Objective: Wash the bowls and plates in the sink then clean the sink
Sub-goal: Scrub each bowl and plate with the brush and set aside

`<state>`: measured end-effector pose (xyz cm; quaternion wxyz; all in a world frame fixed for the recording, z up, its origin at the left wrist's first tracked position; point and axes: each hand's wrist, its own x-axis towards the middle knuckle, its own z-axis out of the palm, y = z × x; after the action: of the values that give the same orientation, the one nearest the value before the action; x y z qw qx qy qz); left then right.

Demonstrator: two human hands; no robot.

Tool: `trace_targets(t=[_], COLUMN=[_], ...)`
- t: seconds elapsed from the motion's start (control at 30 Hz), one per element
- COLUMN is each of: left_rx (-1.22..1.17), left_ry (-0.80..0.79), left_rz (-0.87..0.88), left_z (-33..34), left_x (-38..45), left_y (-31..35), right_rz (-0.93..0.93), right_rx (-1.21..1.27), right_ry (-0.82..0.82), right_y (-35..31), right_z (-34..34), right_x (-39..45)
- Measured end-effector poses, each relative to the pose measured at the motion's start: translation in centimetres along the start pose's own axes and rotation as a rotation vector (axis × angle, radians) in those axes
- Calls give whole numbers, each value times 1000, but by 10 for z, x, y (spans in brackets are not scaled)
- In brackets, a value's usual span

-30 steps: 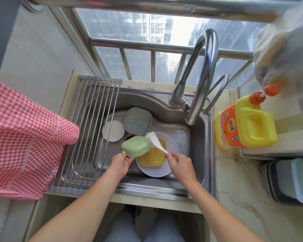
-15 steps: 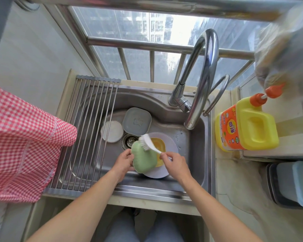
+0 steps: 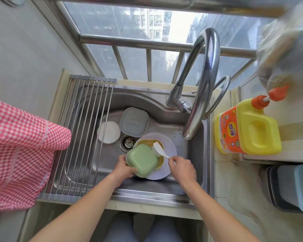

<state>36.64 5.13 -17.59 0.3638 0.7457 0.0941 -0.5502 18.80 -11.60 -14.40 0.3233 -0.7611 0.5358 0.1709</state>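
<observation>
The green bowl [image 3: 141, 160] now sits turned bottom-up over the yellow bowl [image 3: 160, 162] and the lavender plate [image 3: 171, 148] in the sink [image 3: 196, 151], where a second ago it was tipped on edge with the brush working at its rim; the scrubbing appears to have moved to the bowl's outside, an early step with three more dishes waiting. The left hand [image 3: 123, 167] grips the bowl's rim at 7 o'clock, fingers [image 3: 133, 170] curled under the near edge. The right hand [image 3: 181, 165] pinches the white brush [image 3: 158, 149] by its handle, bristles touching the bowl's edge at 2 o'clock. A grey square dish [image 3: 134, 122] and white round plate [image 3: 108, 131] lie at 12 and 10 o'clock beyond the drain [image 3: 128, 143].
</observation>
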Motion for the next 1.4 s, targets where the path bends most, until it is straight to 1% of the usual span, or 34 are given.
trace_targets(t=[0.07,0.17,0.2,0.23,0.33,0.37,0.43,0.5,0.57,0.63,0.7,0.77,0.93,1.0,1.07,1.13,1.2,1.23,1.27,1.33,1.4], left_rx=[193,702,824,891,994,996,971,1068,1167,1135,1058,944,642,504,475,462,475,480,493,600,659], left_ry=[1,54,58,53,32,17,-1,-12,-14,-47,-50,-63,-109,-111,-105,-93,-52,-33,-16,12,39], left_rz=[28,147,178,180,64,45,29,35,74,113,147,136,61,29,25,29,40,45,55,88,104], left_z=[-1,2,4,6,8,5,-2,-10,-17,-19,-18,-14,-13,-13,-13,-12,-11,-10,-9,-7,-7], left_x=[8,23,28,31,35,34,32,26,19,15,9,9,8,8,8,11,13,16,18,19,19], left_y=[8,26,32,38,49,52,55,58,55,45,40,36,41,45,47,46,42,39,37,36,35], right_rz=[-43,-112,-128,-140,-150,-144,-138,-123,-67,-18,-62,-86,-74,-98,-97,-16,62,66,47,-32,-72], right_rx=[-94,-217,-248,-277,-326,-334,-342,-330,-240,-52,159,329,499,498,423,338,240,222,229,267,250], right_ry=[23,22,18,13,22,25,19,-10,-50,-107,-195,-259,-188,-225,-249,-212,-168,-165,-182,-250,-267], right_y=[0,-3,-5,-7,-10,-10,-10,-9,-10,-17,-29,-40,-29,-24,-23,-22,-22,-25,-30,-42,-50], right_z=[0,1,2,2,3,2,0,-2,-4,-6,-6,-11,-26,-32,-35,-37,-39,-39,-39,-41,-40], right_x=[3,10,11,12,14,14,15,14,11,7,4,1,10,11,10,13,16,17,17,12,10])
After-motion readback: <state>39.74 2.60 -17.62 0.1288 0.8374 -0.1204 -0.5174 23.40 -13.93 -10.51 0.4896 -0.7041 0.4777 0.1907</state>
